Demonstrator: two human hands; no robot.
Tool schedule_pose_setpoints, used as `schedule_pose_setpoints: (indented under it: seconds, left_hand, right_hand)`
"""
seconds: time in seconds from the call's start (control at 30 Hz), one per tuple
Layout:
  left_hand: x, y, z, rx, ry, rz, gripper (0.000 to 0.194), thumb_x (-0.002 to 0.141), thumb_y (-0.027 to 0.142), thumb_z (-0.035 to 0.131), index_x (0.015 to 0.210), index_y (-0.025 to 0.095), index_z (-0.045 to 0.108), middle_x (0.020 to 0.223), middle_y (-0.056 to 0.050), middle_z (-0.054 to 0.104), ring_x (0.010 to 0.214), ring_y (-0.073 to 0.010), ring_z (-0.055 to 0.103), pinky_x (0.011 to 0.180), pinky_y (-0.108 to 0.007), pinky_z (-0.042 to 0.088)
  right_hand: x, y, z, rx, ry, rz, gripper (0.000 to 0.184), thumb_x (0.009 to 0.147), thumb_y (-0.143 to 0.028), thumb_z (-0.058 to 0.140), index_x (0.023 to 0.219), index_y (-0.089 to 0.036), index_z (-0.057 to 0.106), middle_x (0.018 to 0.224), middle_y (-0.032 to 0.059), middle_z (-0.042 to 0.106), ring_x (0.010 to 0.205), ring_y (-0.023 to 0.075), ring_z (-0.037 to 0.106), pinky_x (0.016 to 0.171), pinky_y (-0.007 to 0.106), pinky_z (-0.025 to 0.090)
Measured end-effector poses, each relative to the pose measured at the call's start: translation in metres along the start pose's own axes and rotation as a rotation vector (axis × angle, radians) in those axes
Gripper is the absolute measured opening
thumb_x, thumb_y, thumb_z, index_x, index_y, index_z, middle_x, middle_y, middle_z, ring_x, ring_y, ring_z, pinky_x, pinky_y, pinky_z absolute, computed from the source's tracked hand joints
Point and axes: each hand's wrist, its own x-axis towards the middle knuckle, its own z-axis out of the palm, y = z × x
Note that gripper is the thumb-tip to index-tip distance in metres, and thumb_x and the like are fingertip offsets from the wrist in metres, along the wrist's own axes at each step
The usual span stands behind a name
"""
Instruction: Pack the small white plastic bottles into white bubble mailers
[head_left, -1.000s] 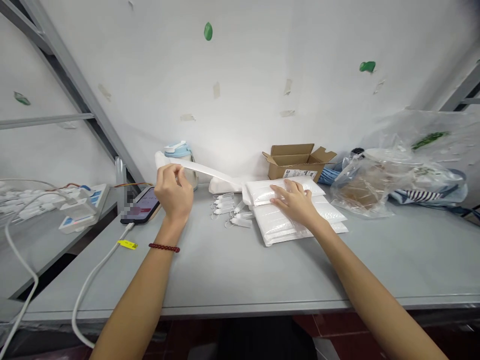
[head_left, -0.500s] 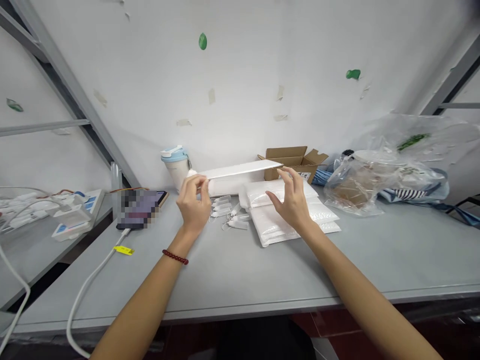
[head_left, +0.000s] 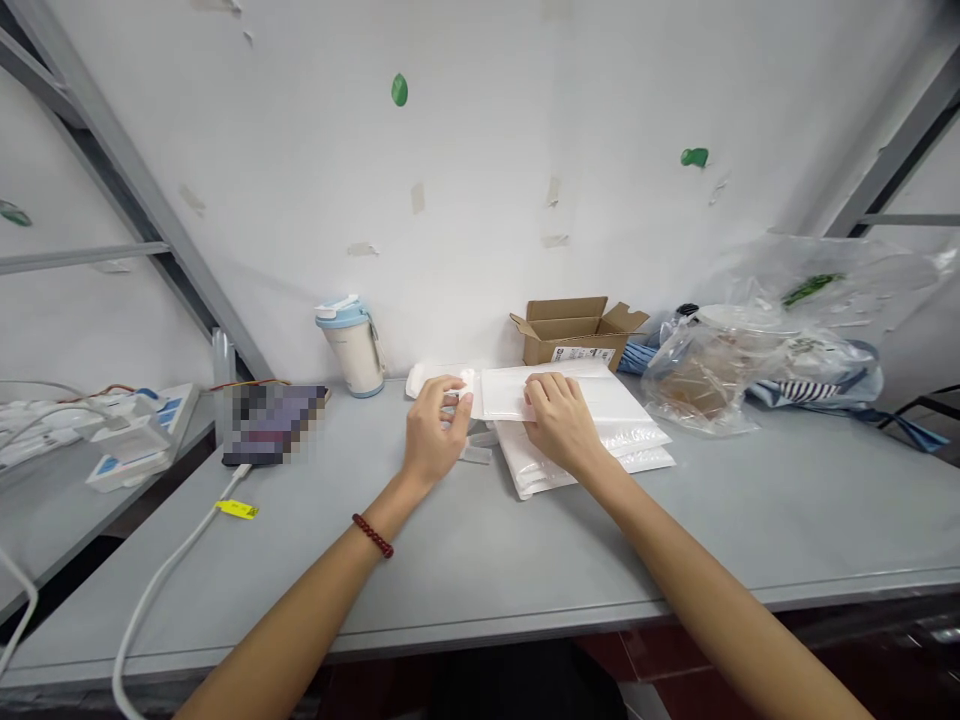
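Observation:
A stack of white padded envelopes [head_left: 600, 430] lies on the grey table [head_left: 480, 540] in front of me. My left hand [head_left: 435, 435] pinches the left end of the top envelope [head_left: 502, 395], fingers curled round its edge. My right hand [head_left: 559, 420] rests flat on that same envelope, fingers stretched out and pressing it down onto the stack. Small clear packets [head_left: 476, 452] lie just under and beside my left hand, partly hidden by it.
A blue-lidded cup [head_left: 349, 345] and an open cardboard box [head_left: 574, 330] stand at the wall. Clear plastic bags [head_left: 757, 360] lie right. A phone [head_left: 270, 420] with a white cable [head_left: 161, 590] and a power strip [head_left: 131, 445] lie left.
My left hand brought the lifted envelope down and rightward from near the cup onto the stack. My right hand rose briefly, then settled flat on the envelope.

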Motion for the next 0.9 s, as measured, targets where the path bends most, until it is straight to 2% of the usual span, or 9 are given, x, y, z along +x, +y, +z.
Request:
schedule_pose_setpoints:
  seconds: [0.1, 0.13, 0.2, 0.27, 0.37, 0.47, 0.57, 0.7, 0.9]
  left_hand:
    - [0.012, -0.003, -0.011, -0.323, -0.085, -0.496, 0.027, 0.077, 0.032, 0.062, 0.097, 0.014, 0.059, 0.098, -0.010, 0.063, 0.071, -0.0144, 0.062, 0.056, -0.025, 0.053]
    - [0.015, -0.005, -0.014, -0.419, -0.153, -0.608, 0.028, 0.075, 0.031, 0.063, 0.095, 0.012, 0.061, 0.094, -0.010, 0.064, 0.070, -0.0145, 0.062, 0.058, -0.026, 0.053]
    - [0.018, -0.007, -0.018, -0.518, -0.285, -0.714, 0.026, 0.072, 0.028, 0.066, 0.089, 0.009, 0.064, 0.086, -0.010, 0.066, 0.068, -0.0140, 0.061, 0.059, -0.025, 0.052]
    - [0.018, -0.007, -0.018, -0.505, -0.330, -0.724, 0.023, 0.067, 0.025, 0.069, 0.083, 0.009, 0.066, 0.079, -0.008, 0.067, 0.066, -0.0134, 0.060, 0.058, -0.024, 0.050]
    - [0.016, -0.004, -0.015, -0.401, -0.291, -0.683, 0.022, 0.061, 0.024, 0.071, 0.078, 0.010, 0.067, 0.070, -0.004, 0.067, 0.062, -0.0138, 0.060, 0.057, -0.024, 0.047]
    - [0.015, 0.000, -0.013, -0.327, -0.320, -0.611, 0.027, 0.056, 0.028, 0.075, 0.076, 0.011, 0.067, 0.069, -0.004, 0.068, 0.062, -0.0164, 0.062, 0.059, -0.027, 0.047]
    - [0.016, 0.005, -0.013, -0.306, -0.387, -0.586, 0.037, 0.052, 0.036, 0.079, 0.077, 0.012, 0.067, 0.072, -0.005, 0.070, 0.066, -0.0189, 0.063, 0.061, -0.029, 0.049]
    - [0.015, 0.006, -0.014, -0.286, -0.386, -0.570, 0.042, 0.050, 0.043, 0.080, 0.075, 0.013, 0.067, 0.070, -0.004, 0.069, 0.064, -0.0178, 0.062, 0.060, -0.028, 0.048]
    - [0.019, -0.006, -0.021, -0.087, -0.310, -0.438, 0.038, 0.068, 0.050, 0.067, 0.059, 0.015, 0.057, 0.049, 0.003, 0.053, 0.046, -0.0098, 0.048, 0.046, -0.022, 0.036]
  right_hand:
    - [0.000, 0.000, -0.002, 0.010, -0.041, 0.020, 0.018, 0.072, -0.004, 0.047, 0.085, -0.014, 0.053, 0.101, 0.0142, 0.061, 0.093, 0.0248, 0.049, 0.079, 0.036, 0.034]
    - [0.000, -0.001, -0.003, 0.018, -0.050, 0.010, 0.018, 0.072, -0.004, 0.047, 0.087, -0.015, 0.052, 0.105, 0.0147, 0.060, 0.097, 0.0254, 0.049, 0.082, 0.038, 0.034]
    - [-0.001, -0.004, -0.006, 0.050, -0.085, -0.036, 0.017, 0.075, -0.010, 0.050, 0.091, -0.015, 0.052, 0.114, 0.0165, 0.057, 0.107, 0.0276, 0.046, 0.088, 0.043, 0.032]
    - [-0.003, -0.007, -0.009, 0.093, -0.144, -0.099, 0.026, 0.078, -0.025, 0.056, 0.101, -0.014, 0.052, 0.128, 0.0208, 0.048, 0.120, 0.0321, 0.039, 0.093, 0.049, 0.029]
    - [-0.005, -0.010, -0.010, 0.131, -0.214, -0.149, 0.067, 0.073, -0.047, 0.063, 0.125, -0.012, 0.041, 0.145, 0.0272, 0.024, 0.134, 0.0392, 0.019, 0.096, 0.057, 0.025]
    - [-0.006, -0.010, -0.009, 0.159, -0.238, -0.127, 0.090, 0.070, -0.051, 0.063, 0.140, -0.013, 0.023, 0.148, 0.0275, 0.015, 0.137, 0.0399, 0.012, 0.098, 0.060, 0.023]
    - [-0.005, -0.007, -0.010, 0.204, -0.251, -0.103, 0.090, 0.069, -0.048, 0.062, 0.142, -0.014, 0.021, 0.141, 0.0256, 0.029, 0.132, 0.0378, 0.023, 0.099, 0.060, 0.021]
    - [-0.002, -0.006, -0.015, 0.232, -0.216, -0.082, 0.084, 0.067, -0.047, 0.062, 0.137, -0.014, 0.029, 0.130, 0.0229, 0.041, 0.120, 0.0354, 0.036, 0.099, 0.057, 0.022]
    - [0.000, -0.005, -0.017, 0.218, -0.111, -0.072, 0.062, 0.071, -0.032, 0.061, 0.128, -0.018, 0.041, 0.127, 0.0197, 0.044, 0.117, 0.0322, 0.039, 0.096, 0.050, 0.024]
